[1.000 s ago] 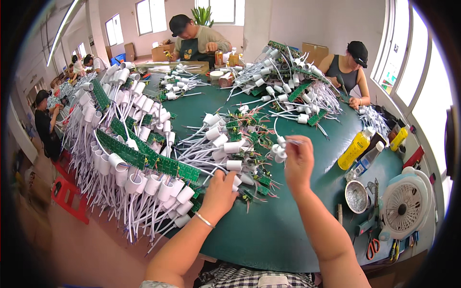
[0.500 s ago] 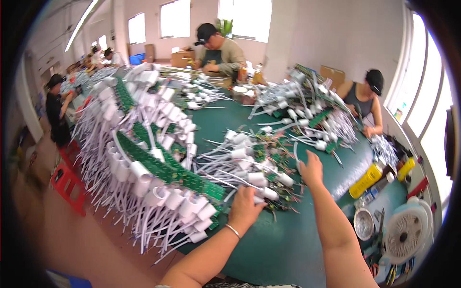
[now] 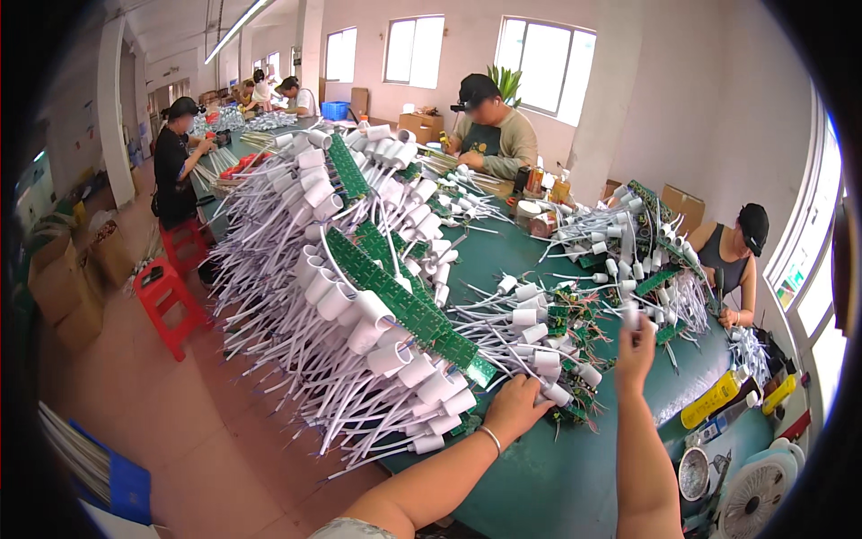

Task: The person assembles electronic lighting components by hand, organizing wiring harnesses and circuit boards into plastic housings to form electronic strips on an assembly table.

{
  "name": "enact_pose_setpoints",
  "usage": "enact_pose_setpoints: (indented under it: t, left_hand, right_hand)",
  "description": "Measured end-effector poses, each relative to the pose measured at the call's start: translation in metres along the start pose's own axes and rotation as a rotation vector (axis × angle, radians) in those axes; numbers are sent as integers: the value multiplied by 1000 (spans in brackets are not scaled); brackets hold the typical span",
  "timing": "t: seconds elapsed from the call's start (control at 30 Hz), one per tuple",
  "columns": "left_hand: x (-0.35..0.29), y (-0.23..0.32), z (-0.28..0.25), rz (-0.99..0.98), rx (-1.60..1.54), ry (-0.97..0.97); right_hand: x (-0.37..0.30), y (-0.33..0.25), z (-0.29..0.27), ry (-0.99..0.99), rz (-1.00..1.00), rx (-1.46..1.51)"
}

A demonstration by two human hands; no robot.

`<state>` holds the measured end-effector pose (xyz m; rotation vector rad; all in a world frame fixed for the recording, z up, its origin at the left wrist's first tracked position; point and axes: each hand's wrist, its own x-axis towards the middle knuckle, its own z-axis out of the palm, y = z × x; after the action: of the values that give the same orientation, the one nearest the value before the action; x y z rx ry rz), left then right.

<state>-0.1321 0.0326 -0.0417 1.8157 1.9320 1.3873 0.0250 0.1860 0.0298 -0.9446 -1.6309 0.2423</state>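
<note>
Red stools: standing on the floor at far left, beside a person in black who is working at the bench.
Socket stacks: white lamp sockets on long green circuit strips are lying in rows along the left edge of the green table, their white leads hanging over the side.
Left hand: resting on the table at the near end of the stacks, a bracelet on the wrist; fingers are curling around a white socket at the edge of the loose pile, gripping it.
Loose pile: single white sockets with small green boards and wires, lying tangled mid-table between the two hands.
Right hand: raised above the table, well apart from the left hand; fingertips are pinching a small white socket piece held upward.
Far pile: more sockets and boards heaped beyond the right hand.
Co-workers: two people are sitting at the far and right sides of the table.
Yellow bottle: lying at the right edge, near a small white fan.
</note>
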Motion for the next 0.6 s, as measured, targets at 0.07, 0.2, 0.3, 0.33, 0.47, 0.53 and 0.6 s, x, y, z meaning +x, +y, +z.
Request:
enact_pose_setpoints:
  t: [0.07, 0.2, 0.3, 0.33, 0.47, 0.53, 0.6]
  left_hand:
    - [-7, 2, -9, -60, -23, 17]
    - [-14, 34, -36, -7, -144, 63]
    - [-26, 63, -103, 436, -71, 389]
    - [-35, 63, -125, 454, 29, 504]
    - [-57, 13, -186, 301, 282, 929]
    - [-51, -7, -203, 270, 361, 1010]
    - [-48, -16, -211, 113, 344, 835]
  right_hand:
    - [-15, -44, 8, -287, -283, -339]
    - [-45, -41, 27, -491, -107, -530]
    - [-46, -66, 25, -162, -237, -670]
    - [-41, -82, 26, -273, -281, -442]
    - [-43, -163, 48, -644, 196, 467]
    - [-41, -208, 55, -833, 341, 680]
    - [-39, -248, 63, -1022, 471, 689]
